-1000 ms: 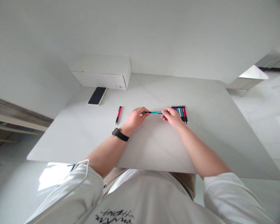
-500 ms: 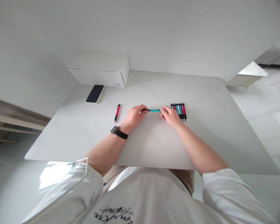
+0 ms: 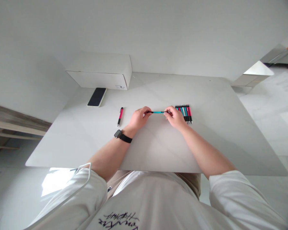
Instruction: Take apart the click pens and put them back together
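Note:
A teal pen is held level just above the white table, one end in each hand. My left hand, with a black watch on its wrist, pinches the pen's dark left end. My right hand pinches the right end. Right beside my right hand lies a tight row of several pens in teal, red and black. A single red pen lies alone on the table to the left of my left hand.
A black phone lies face up at the back left, in front of a long white box standing against the wall. A wooden shelf runs along the left, beyond the table edge.
Both hands stay on the teal pen and it stays level. The whole scene has shifted slightly up in view as my head moved.

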`<state>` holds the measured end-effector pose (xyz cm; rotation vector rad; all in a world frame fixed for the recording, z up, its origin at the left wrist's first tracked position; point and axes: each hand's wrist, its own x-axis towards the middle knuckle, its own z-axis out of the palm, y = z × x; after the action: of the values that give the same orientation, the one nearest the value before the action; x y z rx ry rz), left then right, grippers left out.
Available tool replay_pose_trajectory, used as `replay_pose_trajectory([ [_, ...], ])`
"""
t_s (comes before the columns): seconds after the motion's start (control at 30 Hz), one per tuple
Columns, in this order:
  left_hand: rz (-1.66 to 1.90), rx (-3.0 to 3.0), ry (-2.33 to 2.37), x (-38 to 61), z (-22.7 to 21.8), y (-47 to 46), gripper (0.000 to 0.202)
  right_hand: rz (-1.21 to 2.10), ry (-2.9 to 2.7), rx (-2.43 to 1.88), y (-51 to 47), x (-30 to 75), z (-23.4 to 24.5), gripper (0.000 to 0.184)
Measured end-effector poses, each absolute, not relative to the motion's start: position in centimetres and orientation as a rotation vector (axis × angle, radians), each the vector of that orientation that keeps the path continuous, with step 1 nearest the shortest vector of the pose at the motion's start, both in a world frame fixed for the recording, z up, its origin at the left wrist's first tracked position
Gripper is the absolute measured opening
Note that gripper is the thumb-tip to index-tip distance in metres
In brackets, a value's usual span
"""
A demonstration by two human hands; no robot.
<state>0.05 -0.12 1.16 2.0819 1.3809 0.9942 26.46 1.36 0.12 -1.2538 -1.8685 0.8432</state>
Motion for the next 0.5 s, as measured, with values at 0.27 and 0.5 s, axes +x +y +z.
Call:
replay_pose_trajectory([
  [0.27,0.98,2.045,1.395,0.02,1.42,-0.13,0.013,0.89,-1.825,-1.31,1.36,26.69,0.06,0.04],
  [0.5,0.908,2.055,1.391,-0.04,1.24,-0.03,0.022,0.819,-1.843,-1.21,1.79,26.7,-0.22,0.028],
])
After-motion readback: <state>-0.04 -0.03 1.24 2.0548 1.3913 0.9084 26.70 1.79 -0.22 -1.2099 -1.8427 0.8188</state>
